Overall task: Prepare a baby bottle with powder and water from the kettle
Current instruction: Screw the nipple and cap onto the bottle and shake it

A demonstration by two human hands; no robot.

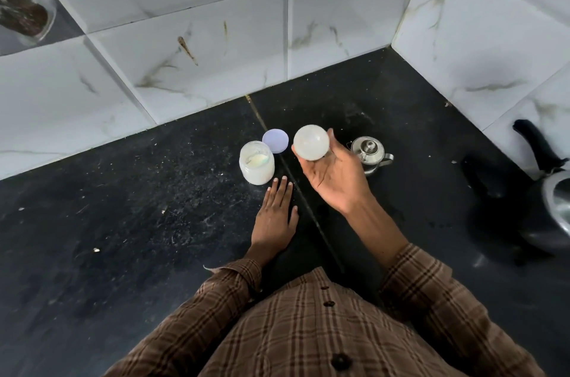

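Note:
My right hand [334,176] is raised above the black counter, palm up, and grips a translucent white baby bottle [311,142], seen end-on as a round disc. Left of it an open jar of white powder [256,163] stands on the counter, with its lilac lid [275,140] lying flat just behind. A small steel kettle [368,154] with its lid on stands right of my right hand, partly hidden by it. My left hand [276,213] rests flat on the counter, fingers straight, just in front of the jar and not touching it.
Marble-tiled walls close the counter [154,207] at the back and on the right. A large steel pot with a black handle [552,207] sits at the right edge. A glass jar of dark stuff [26,14] is at the upper left.

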